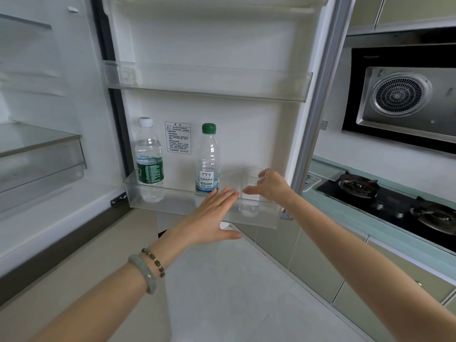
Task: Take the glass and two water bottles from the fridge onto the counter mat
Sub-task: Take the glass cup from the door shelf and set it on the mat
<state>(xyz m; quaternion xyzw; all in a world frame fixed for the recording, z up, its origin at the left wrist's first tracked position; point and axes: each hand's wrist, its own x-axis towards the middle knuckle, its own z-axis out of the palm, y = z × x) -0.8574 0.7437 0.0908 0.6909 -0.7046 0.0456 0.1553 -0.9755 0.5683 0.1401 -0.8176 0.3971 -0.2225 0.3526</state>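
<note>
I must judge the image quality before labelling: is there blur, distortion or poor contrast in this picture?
Head view: straight edges bow from the wide-angle lens; the fridge interior at left is smeared; the clear drinking glass barely stands out against the white fridge door; lighting is soft, without hard shadows.

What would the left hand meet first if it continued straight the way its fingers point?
Probably the front wall of the door shelf, near the glass the right hand holds; depth is unclear.
</note>
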